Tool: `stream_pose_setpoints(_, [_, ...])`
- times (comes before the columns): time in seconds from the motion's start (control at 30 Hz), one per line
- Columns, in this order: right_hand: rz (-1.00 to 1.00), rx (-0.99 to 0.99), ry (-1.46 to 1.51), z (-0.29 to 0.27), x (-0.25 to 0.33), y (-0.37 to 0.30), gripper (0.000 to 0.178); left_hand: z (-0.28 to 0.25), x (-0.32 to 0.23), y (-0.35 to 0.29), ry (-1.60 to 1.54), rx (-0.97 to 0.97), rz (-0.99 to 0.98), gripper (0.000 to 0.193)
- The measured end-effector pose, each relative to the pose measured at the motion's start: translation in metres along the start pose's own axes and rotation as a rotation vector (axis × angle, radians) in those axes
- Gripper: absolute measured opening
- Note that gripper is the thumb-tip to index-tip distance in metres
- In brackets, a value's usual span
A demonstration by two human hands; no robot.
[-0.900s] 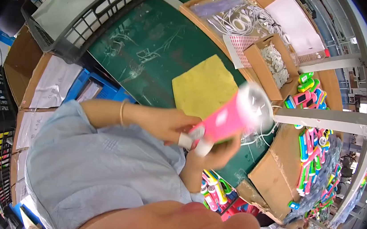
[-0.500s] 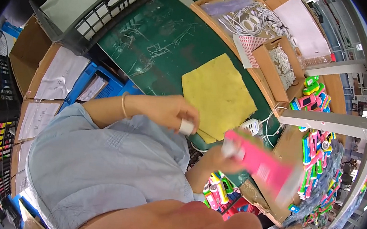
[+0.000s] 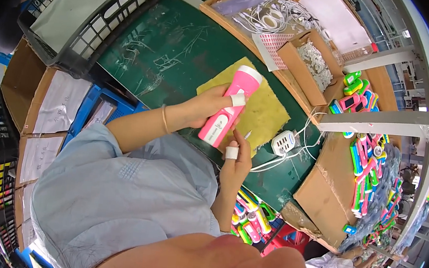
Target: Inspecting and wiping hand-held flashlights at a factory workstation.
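Okay, watching from my end: left hand (image 3: 211, 105) is clamped around the pink flashlight (image 3: 226, 114), thumb across the body, white head tilted up and away. Flashlight is off the surface, over the near part of the yellow cloth (image 3: 272, 111). Right hand (image 3: 236, 166) sits just below its tail end, fingers looking closed on a small pale-tipped piece (image 3: 248, 135). Can't tell whether that hand touches the flashlight too.

Risks as I see them: only the left grip clearly carries the flashlight, and its shell looks smooth, so a loose thumb could let it twist or drop. Cloth would soften that; bare green tabletop (image 3: 178, 52) wouldn't. Small piece could slip if the pinch rolls; I'd expect it hard to spot among the white cables (image 3: 267, 167). Those run from the white charging hub (image 3: 282, 143) close by the right hand; a snagged wrist could drag the hub.
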State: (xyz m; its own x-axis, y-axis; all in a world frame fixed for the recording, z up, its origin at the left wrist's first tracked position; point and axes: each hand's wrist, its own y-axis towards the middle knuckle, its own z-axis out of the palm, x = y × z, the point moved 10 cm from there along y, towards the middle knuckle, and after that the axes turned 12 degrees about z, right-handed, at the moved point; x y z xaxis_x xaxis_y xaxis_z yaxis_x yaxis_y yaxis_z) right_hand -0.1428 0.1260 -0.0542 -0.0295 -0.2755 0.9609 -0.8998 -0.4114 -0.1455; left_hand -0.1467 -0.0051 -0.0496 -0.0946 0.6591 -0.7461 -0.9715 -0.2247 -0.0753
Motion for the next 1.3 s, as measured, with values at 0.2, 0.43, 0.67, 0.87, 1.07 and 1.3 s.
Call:
stream_pose_setpoints(0.2, [0.116, -0.066, 0.019, -0.012, -0.027, 0.009, 0.021, 0.025, 0.010, 0.008, -0.072, 0.072, -0.149, 0.028])
stream_pose_setpoints(0.43, [0.043, -0.120, 0.101, -0.014, -0.022, 0.005, 0.021, 0.014, 0.025, 0.005, -0.093, -0.006, -0.283, 0.031])
stream_pose_setpoints(0.67, [0.127, -0.069, 0.354, -0.039, -0.002, 0.011, 0.023, 0.013, 0.001, 0.015, 0.259, 0.115, -0.032, 0.030])
stream_pose_setpoints(0.87, [-0.021, -0.103, 0.202, -0.057, 0.043, 0.054, 0.034, 0.024, 0.000, -0.002, 0.829, 0.241, -0.018, 0.049])
stream_pose_setpoints(1.07, [-0.275, 0.060, -0.285, -0.021, 0.095, 0.070, 0.023, 0.045, -0.008, -0.018, 1.099, 0.353, 0.191, 0.055])
stream_pose_setpoints(1.3, [-0.321, 0.256, -0.018, -0.002, 0.075, 0.071, 0.012, 0.038, 0.009, -0.025, 0.946, 0.394, 0.139, 0.051])
